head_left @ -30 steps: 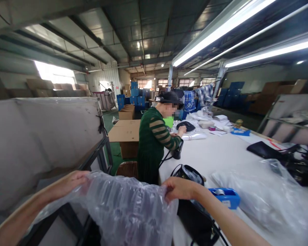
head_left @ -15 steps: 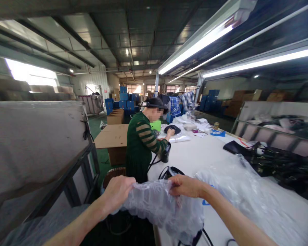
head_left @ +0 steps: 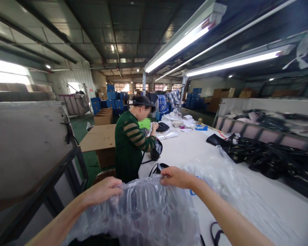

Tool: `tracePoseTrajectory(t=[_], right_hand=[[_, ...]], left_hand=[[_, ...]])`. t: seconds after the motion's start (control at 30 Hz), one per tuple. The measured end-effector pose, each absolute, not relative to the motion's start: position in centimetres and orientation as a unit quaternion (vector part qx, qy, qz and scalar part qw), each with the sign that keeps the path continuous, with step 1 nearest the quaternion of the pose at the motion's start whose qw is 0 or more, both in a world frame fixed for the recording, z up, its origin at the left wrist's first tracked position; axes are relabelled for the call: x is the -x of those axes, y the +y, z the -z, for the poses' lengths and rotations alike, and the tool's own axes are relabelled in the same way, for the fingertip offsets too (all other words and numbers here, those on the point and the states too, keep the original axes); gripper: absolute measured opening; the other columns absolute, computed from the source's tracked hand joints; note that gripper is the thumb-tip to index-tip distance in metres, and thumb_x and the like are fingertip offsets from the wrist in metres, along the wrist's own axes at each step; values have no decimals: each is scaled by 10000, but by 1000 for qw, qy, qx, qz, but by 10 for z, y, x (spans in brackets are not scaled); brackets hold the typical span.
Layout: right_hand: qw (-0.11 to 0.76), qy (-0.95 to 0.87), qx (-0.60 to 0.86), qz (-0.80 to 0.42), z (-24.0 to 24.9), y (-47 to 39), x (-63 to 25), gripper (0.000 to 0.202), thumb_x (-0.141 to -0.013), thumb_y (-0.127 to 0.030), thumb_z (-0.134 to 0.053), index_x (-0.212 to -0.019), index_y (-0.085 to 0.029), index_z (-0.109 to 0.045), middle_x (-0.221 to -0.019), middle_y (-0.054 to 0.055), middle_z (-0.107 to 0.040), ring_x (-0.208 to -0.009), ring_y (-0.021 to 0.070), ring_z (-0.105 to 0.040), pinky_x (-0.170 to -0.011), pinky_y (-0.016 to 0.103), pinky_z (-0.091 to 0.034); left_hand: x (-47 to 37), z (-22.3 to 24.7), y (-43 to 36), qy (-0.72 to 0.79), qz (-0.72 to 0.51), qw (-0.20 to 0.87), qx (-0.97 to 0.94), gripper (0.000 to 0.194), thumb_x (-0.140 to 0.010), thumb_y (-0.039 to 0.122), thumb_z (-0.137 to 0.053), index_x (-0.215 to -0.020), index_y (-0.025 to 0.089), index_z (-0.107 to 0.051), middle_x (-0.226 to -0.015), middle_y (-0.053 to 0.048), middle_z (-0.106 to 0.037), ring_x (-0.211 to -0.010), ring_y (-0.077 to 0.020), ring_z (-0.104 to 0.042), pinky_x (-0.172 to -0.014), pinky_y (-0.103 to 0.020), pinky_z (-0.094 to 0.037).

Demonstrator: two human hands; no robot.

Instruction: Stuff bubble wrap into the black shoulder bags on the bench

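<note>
Left hand (head_left: 102, 191) and right hand (head_left: 176, 177) — both clenched.

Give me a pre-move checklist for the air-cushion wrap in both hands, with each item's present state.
1. Left hand grips the top edge of the air-cushion wrap: ok.
2. Right hand pinches the same edge: ok.
3. Wrap spread open between the hands: ok.
4. Black handbag just beyond the wrap, mostly hidden: position cannot tell.
5. White table bare beside the right forearm: ok.
6. Co-worker in the green striped top stands clear of the wrap: ok.
</note>
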State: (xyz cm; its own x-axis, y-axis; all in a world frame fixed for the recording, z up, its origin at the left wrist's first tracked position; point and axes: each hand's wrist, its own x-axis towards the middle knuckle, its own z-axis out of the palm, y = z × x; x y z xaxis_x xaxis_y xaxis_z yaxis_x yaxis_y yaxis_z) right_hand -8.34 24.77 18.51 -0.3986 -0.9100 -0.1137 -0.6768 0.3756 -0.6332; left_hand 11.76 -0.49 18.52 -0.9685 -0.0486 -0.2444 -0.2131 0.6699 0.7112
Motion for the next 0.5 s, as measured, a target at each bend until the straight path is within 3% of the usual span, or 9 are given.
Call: tracePoseTrajectory(t=[0.1, 0.17, 0.2, 0.33, 0.43, 0.5], right_hand=[[200, 779, 543, 241, -193, 233, 67, 324, -792, -335, -690, -1052, -141, -685, -888, 40, -662, -835, 207, -585, -765, 295, -424], [204, 758, 576, 228, -196, 220, 52, 567, -800, -441, -723, -1287, -180, -595, -1048, 62, -692, -929, 217, -618, -802, 284, -438], [202, 751, 590, 215, -195, 213, 44, 571, -805, -454, -728, -1301, -206, -591, -1059, 52, -703, -932, 208, -630, -778, 264, -436], [167, 756, 615, 148, -188, 190, 24, 135, -845, -307, -688, -927, -217, -746, -823, 11, -724, -786, 178, -640, -608, 254, -344], [144, 766, 615, 120, -185, 183, 22, 111, -871, -259, -644, -878, -200, -738, -814, 23, -733, -785, 179, -649, -590, 264, -320], [125, 767, 621, 102, -186, 181, 23, 136, -901, -274, -617, -873, -192, -722, -847, 33, -742, -819, 183, -664, -601, 262, -336]], left_hand=[[-120, -186, -3, 904, -408, 105, 71, 185, -733, 347, -517, -706, 172, -571, -697, 12, -575, -728, -172, -561, -640, -240, -400], [-121, -187, -2, 902, -413, 111, 63, 182, -738, 344, -519, -716, 176, -585, -718, 10, -603, -751, -176, -579, -658, -238, -420], [-122, -187, -2, 902, -412, 114, 59, 182, -743, 342, -517, -720, 177, -590, -730, 8, -615, -758, -177, -587, -663, -238, -427], [-127, -191, 5, 926, -359, 97, 69, 181, -752, 278, -482, -791, 178, -628, -763, 2, -654, -760, -185, -621, -653, -247, -427], [-130, -196, 25, 961, -260, 27, 90, 319, -762, 231, -496, -1035, 221, -659, -971, -22, -712, -909, -226, -655, -769, -291, -443], [-130, -196, 44, 978, -174, 9, 111, 299, -836, 235, -463, -1065, 238, -655, -1057, -54, -710, -1002, -267, -652, -838, -339, -442]])
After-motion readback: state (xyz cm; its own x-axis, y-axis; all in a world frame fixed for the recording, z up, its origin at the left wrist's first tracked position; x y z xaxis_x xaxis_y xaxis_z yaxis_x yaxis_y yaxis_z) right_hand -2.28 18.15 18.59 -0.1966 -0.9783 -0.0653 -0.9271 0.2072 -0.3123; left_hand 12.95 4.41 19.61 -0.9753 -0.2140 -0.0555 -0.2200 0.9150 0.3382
